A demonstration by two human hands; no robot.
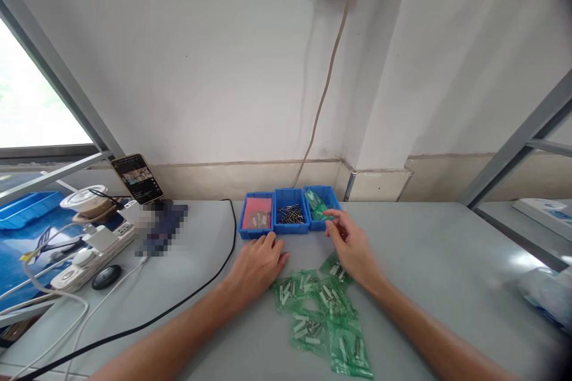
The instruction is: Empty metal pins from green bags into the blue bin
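Note:
My left hand [259, 262] lies on the table just in front of the left blue bin [242, 228], holding nothing, its fingers bent slightly downward. That bin contains a pink bag [257, 208] with small pale parts. In the middle blue bin [291, 228] is a heap of metal screws [291, 214]. At the right blue bin [329, 193], my right hand [351, 244] pinches with thumb and forefinger at the end of a green plastic bag [315, 205]. Below my hands are several filled green bags [308, 330], holding pale pieces and metal parts.
To the left are a lit phone [137, 178], a power strip [89, 259], a black mouse [106, 277] and a lidded cup [84, 201]. A black cable [179, 302] crosses the table. A cord [328, 80] hangs from the wall socket. Metal frames stand at both sides.

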